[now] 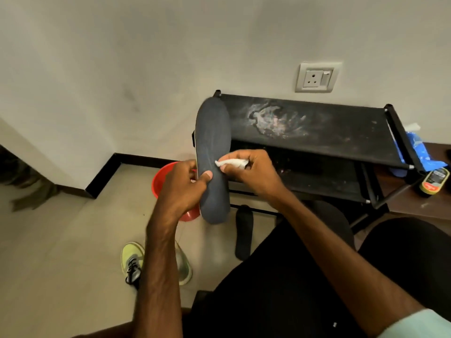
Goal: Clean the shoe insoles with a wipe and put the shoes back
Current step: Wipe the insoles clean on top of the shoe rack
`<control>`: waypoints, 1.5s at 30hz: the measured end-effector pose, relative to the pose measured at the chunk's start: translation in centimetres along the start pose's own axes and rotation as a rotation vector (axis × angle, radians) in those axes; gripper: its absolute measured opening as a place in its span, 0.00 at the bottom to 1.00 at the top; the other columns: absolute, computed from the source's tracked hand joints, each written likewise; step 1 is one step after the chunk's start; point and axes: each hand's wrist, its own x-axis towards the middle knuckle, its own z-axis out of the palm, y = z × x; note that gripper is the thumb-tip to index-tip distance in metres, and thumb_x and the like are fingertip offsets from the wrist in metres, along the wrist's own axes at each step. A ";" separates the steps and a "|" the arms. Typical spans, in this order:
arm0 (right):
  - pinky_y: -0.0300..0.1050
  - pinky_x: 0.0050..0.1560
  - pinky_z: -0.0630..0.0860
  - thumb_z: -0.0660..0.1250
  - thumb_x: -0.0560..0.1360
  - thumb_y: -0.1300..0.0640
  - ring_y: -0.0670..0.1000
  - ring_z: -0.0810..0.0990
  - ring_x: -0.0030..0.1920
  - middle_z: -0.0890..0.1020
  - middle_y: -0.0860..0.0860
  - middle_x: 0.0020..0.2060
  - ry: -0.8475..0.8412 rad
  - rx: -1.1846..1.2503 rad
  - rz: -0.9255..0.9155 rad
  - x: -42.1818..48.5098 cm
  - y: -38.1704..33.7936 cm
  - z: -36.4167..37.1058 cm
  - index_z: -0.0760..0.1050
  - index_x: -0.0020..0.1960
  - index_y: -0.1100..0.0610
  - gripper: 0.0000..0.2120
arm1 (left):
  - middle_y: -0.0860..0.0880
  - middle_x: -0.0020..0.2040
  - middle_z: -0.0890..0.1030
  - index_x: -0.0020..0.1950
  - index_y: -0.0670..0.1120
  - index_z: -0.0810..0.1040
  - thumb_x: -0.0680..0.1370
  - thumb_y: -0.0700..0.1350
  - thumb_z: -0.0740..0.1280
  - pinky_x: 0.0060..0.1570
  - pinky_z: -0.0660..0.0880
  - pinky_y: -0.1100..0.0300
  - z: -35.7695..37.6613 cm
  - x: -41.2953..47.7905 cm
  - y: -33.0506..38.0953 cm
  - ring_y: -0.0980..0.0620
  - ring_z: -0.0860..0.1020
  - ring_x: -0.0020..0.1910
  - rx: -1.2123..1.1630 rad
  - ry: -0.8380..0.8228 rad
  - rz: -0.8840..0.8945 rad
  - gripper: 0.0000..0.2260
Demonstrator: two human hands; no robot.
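My left hand (184, 185) grips a dark grey insole (213, 147) at its middle, thumb on its top face, and holds it upright in front of me. At the insole's right edge my right hand (251, 172) pinches a crumpled white wipe (231, 163) that touches the insole. A second black insole (244, 231) lies on the floor beside my knee. A yellow-green shoe (131, 259) stands on the floor below my left forearm, with a second shoe (184, 267) partly hidden behind the arm.
A black shoe rack (317, 132) with a dusty top shelf stands against the wall. A red bucket (161, 179) sits behind my left hand. A blue packet (417, 152) and a shoe polish bottle (434, 180) lie to the rack's right. My dark-clothed legs fill the lower right.
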 end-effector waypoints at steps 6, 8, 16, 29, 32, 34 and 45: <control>0.37 0.37 0.79 0.75 0.77 0.59 0.51 0.87 0.40 0.88 0.50 0.41 -0.338 -0.132 0.089 -1.0 0.8 1.6 0.86 0.51 0.55 0.04 | 0.39 0.47 0.82 0.52 0.38 0.79 0.81 0.44 0.65 0.50 0.81 0.42 -1.6 -1.4 -0.6 0.40 0.82 0.46 0.199 -0.149 -0.265 0.09; 0.47 0.39 0.83 0.74 0.78 0.58 0.52 0.87 0.40 0.88 0.52 0.42 -0.396 -0.143 0.130 -1.3 0.8 2.2 0.86 0.52 0.55 0.04 | 0.38 0.47 0.81 0.54 0.36 0.78 0.81 0.43 0.65 0.43 0.80 0.46 -1.7 -1.3 -0.7 0.38 0.81 0.47 0.194 -0.155 -0.335 0.10; 0.45 0.39 0.85 0.70 0.80 0.59 0.53 0.88 0.39 0.88 0.56 0.44 -0.617 -0.509 0.373 -1.3 1.9 3.0 0.82 0.55 0.59 0.06 | 0.44 0.43 0.72 0.58 0.39 0.70 0.80 0.42 0.65 0.25 0.68 0.59 0.8 -1.5 -1.5 0.45 0.76 0.42 0.227 -0.302 -0.516 0.11; 0.47 0.47 0.84 0.73 0.78 0.58 0.51 0.84 0.44 0.84 0.55 0.48 -0.568 -0.862 0.622 1.5 7.1 3.7 0.81 0.56 0.59 0.08 | 0.45 0.42 0.76 0.61 0.38 0.77 0.79 0.42 0.66 0.41 0.76 0.55 8.1 2.7 -6.8 0.48 0.74 0.38 0.297 -0.457 -0.563 0.13; 0.43 0.36 0.77 0.70 0.80 0.60 0.50 0.81 0.39 0.81 0.54 0.42 -0.566 -0.915 0.721 1.5 8.1 3.6 0.79 0.54 0.59 0.05 | 0.41 0.57 0.80 0.62 0.40 0.77 0.78 0.43 0.65 0.56 0.79 0.50 10.5 3.0 -8.9 0.42 0.79 0.52 0.310 -0.426 -0.579 0.14; 0.45 0.43 0.79 0.69 0.80 0.61 0.51 0.79 0.41 0.79 0.54 0.43 -0.578 -0.933 0.785 1.7 8.7 3.3 0.78 0.55 0.60 0.05 | 0.41 0.61 0.79 0.65 0.41 0.76 0.79 0.45 0.66 0.61 0.77 0.50 12.3 3.4 -10.1 0.41 0.78 0.59 0.296 -0.390 -0.623 0.16; 0.50 0.56 0.78 0.70 0.78 0.60 0.56 0.79 0.49 0.78 0.57 0.44 -0.590 -0.850 0.996 2.9 14.3 4.5 0.78 0.60 0.63 0.12 | 0.41 0.67 0.76 0.70 0.41 0.71 0.81 0.48 0.67 0.64 0.72 0.50 19.2 4.7 -18.0 0.42 0.75 0.65 0.138 -0.272 -0.878 0.20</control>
